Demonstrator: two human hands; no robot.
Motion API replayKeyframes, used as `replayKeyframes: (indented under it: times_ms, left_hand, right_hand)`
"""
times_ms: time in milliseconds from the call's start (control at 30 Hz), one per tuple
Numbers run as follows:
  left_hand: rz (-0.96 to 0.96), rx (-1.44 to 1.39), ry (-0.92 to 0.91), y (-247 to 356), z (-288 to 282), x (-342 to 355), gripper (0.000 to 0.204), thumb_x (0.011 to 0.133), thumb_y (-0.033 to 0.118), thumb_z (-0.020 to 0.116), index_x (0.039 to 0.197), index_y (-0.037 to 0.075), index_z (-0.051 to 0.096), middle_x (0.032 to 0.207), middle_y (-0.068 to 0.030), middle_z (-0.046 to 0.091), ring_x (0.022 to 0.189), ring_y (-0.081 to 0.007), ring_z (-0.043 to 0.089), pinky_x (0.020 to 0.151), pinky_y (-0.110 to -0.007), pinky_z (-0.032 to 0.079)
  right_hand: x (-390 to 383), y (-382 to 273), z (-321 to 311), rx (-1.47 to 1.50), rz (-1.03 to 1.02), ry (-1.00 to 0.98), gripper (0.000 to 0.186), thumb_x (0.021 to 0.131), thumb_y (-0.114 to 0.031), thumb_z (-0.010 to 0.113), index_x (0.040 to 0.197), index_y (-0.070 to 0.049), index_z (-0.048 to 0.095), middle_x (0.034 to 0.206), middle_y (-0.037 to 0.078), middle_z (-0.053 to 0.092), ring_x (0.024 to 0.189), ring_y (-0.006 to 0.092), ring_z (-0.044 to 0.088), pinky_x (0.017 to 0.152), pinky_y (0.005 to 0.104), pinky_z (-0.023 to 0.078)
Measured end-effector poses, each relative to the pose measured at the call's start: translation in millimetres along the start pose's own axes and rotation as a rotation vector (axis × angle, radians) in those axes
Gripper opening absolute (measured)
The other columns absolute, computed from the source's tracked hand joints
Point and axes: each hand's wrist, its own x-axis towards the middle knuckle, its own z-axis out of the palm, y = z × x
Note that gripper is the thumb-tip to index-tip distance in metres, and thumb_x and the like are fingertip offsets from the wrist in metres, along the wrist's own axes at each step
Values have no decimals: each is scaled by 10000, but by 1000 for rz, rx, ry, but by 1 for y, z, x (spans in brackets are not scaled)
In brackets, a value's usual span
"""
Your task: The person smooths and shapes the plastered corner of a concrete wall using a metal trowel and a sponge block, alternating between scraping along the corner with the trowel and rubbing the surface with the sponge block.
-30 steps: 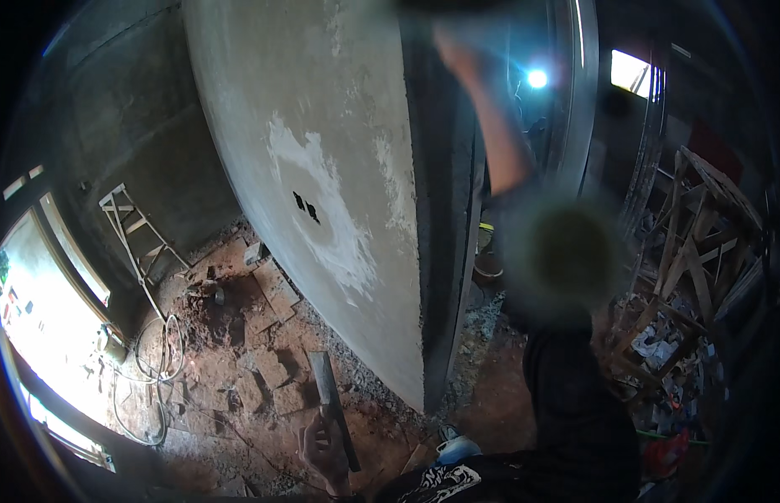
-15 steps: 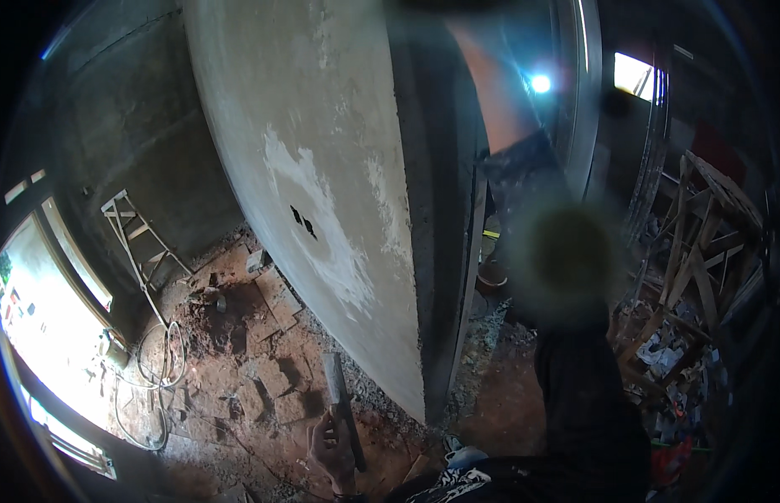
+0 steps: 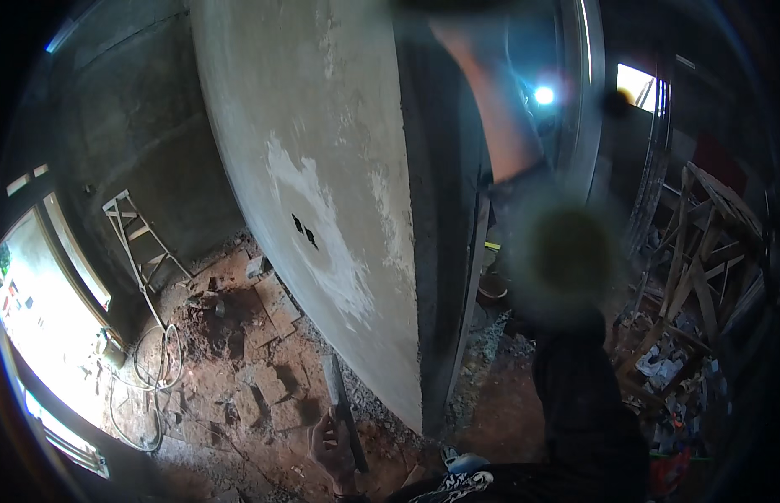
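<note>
My left hand point(image 3: 329, 440) at the bottom grips a long grey flat tool, apparently a float point(image 3: 334, 381), held low before the plastered wall point(image 3: 314, 126). My right arm rises along the wall's dark end face. My right hand point(image 3: 448, 33) is high at the top beside the corner, its fingers hidden in a dark blur. The wall has a whitish patch around two dark cut openings point(image 3: 304, 230). A blurred round spot on the view covers part of my right sleeve.
A ladder point(image 3: 130, 230) leans left, near a coiled hose point(image 3: 159, 365) and bright doorway point(image 3: 46, 314). Broken slabs and rubble point(image 3: 272, 306) lie on the dirt floor. Stacked timber frames point(image 3: 700, 260) and debris stand right; a lamp point(image 3: 543, 95) glows beyond the wall.
My right forearm shifts slightly, staying raised at the top. My left hand with the tool has moved slightly right and down since a second ago. The scene sits a little lower in view.
</note>
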Motion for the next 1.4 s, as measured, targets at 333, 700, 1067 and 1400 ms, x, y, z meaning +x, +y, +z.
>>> replayKeyframes:
  times_ms: [333,700,1067,1400]
  left_hand:
    - [-60,19,59,3,-20,-5,249,839,75,733,1085,47,713,892,7,619,702,-90,533,536,-259,390]
    - [-99,30,75,-5,-12,14,312,881,84,701,1187,39,658,883,22,604,715,-59,522,548,-227,384]
    - [-188,-578,-75,23,3,35,260,1001,85,567,1237,-21,597,1078,-37,652,925,-110,621,814,-231,508]
    - [-646,-1732,-636,66,-1,55,397,1026,174,498,1404,70,435,1053,-40,575,842,-159,557,695,-313,547]
  right_hand:
    - [-170,-61,-19,337,131,260,411,885,-217,737,1183,12,569,1071,204,624,982,334,628,843,426,497]
    - [-180,-63,-4,382,218,330,375,889,-250,742,1110,18,599,979,122,637,920,224,627,867,327,491]
    - [-85,-52,7,347,195,322,403,834,-157,773,1143,6,572,1041,194,616,972,323,614,853,410,478]
    - [-502,-134,-138,452,1045,-118,443,932,-206,678,1265,5,475,1198,164,516,1096,298,533,970,417,423]
